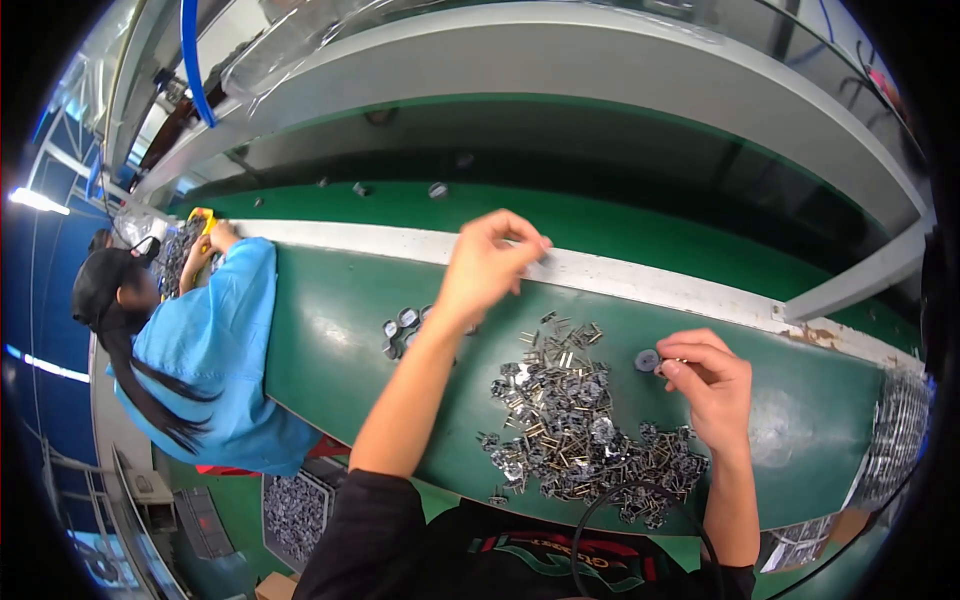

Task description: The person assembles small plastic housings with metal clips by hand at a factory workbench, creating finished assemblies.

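Note:
My left hand (490,262) is raised over the white rail at the table's far edge. Its fingers are pinched together, with a blurred greyish bit by the fingertips that I cannot make out. Right of the pile, my right hand (710,385) pinches a small part with a round dark grey head (647,360) and what look like metal pins. Between my forearms lies a heap of small dark parts with metal pins (560,410). Several round grey caps (408,318) sit in a cluster left of it, partly hidden behind my left forearm.
Beyond the white rail (620,272), a few round pieces (437,190) rest on a green belt. At the left, a co-worker in a blue top (215,350) handles parts by a yellow container (203,216). Stacked clear trays (893,435) stand at the right end; a cable (640,485) loops near me.

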Available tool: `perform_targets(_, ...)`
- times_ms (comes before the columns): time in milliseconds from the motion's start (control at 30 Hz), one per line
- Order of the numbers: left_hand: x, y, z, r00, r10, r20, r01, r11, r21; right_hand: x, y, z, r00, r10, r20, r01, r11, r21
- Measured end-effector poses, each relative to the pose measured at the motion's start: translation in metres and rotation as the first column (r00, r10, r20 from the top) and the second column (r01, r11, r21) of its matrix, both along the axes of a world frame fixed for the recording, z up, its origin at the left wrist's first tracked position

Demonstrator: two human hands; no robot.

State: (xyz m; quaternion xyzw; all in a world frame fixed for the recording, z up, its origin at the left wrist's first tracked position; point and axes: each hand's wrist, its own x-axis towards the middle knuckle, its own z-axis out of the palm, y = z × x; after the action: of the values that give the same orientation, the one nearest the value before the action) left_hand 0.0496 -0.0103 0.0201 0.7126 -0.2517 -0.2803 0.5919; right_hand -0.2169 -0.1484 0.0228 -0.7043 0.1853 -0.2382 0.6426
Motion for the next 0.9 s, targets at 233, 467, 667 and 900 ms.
perform_targets(233,-0.044,0.021,-0.028,0.996,-0.034,0.086,0.043,0.995,-0.095,0.057,0.021,0.001,0.991,0.127,0.036,-0.097,0.887,-0.451)
perform_targets(467,-0.055,0.012,-0.019,0.954,-0.126,0.271,0.112,0.991,0.068,0.013,-0.036,-0.029,0.972,-0.233,0.033,0.234,0.97,-0.071)
perform_targets(667,-0.061,-0.013,-0.005,0.716,-0.374,0.59,0.303,0.927,0.22,0.008,-0.038,-0.033,0.968,-0.24,0.079,0.25,0.858,-0.448)
perform_targets(900,0.118,-0.035,-0.025,0.39,-0.297,0.871,-0.449,0.765,0.462,0.014,-0.021,-0.028,0.983,-0.125,0.138,0.185,0.722,-0.667)
